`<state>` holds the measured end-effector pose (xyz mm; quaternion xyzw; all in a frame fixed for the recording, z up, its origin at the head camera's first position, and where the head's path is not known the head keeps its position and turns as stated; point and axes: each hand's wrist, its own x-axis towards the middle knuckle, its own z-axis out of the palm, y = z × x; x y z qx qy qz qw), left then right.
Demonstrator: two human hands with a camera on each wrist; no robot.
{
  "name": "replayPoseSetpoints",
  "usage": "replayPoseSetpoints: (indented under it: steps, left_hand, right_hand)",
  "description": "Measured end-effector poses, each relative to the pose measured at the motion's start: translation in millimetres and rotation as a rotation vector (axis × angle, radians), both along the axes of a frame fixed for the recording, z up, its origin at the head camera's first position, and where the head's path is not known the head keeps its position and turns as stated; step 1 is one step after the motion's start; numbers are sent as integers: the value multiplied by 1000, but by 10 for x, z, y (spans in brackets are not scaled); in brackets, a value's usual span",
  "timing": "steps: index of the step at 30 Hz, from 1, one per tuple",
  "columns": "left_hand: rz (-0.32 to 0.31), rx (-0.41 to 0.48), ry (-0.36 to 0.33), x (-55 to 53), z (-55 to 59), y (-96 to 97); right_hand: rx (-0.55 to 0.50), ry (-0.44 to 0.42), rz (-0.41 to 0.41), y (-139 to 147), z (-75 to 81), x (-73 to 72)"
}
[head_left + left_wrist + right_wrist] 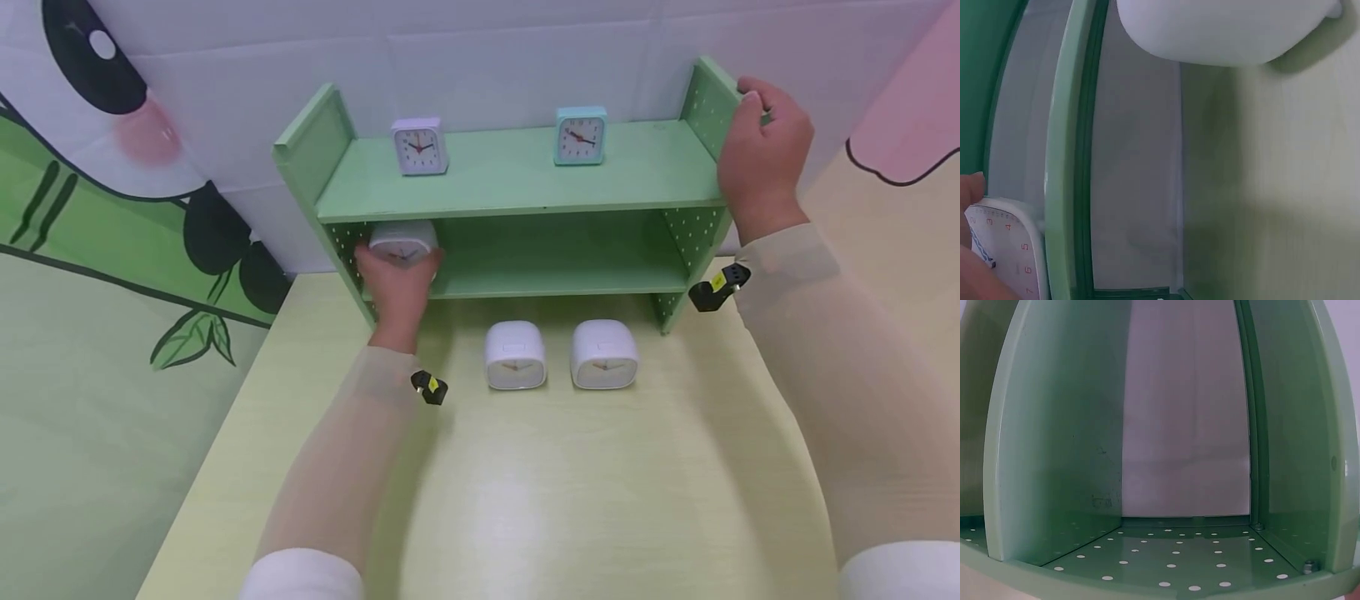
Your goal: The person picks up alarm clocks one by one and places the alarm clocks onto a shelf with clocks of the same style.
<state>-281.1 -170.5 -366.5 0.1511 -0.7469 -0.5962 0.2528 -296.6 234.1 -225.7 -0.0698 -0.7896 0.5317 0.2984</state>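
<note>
The two hands are well apart. The left hand (pixel 397 292) grips a white clock (pixel 405 234) at the left end of the lower level of a green shelf (pixel 487 190), between the two boards and near the left side panel (pixel 313 150). In the left wrist view the clock's rim lies right beside the edge of a board, its face with red numerals partly covered by the fingers; whether its base rests fully on the lower board cannot be told. The right hand (pixel 767 154) has its fingers curled at the upper front of the right side panel (pixel 701 104) and seems to hold it, though the fingertips are mostly hidden. A second white clock (pixel 515 354) and a third white clock (pixel 604 354) stand upright on the pale surface (pixel 502 500), while a purple clock (pixel 419 147) and a blue clock (pixel 581 137) stand on the upper board. The gripped clock is probably light and stiff, with a smooth plastic shell whose rounded corners could slip under a loose grip. The best hold is likely across its two sides, keeping pressure off the face, which may scratch or crack.
</note>
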Motion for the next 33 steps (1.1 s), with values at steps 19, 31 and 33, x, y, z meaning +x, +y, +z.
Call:
replayPoseSetpoints:
  steps: [19, 31, 33]
  left_hand:
    - [46, -130, -14, -175, 14, 28]
    - [47, -133, -35, -180, 9, 44]
    - [42, -135, -40, -176, 11, 49]
  right_hand:
    - [-34, 24, 0, -9, -1, 6]
    - [-44, -1, 11, 7, -55, 29]
    - [-41, -12, 17, 12, -84, 31]
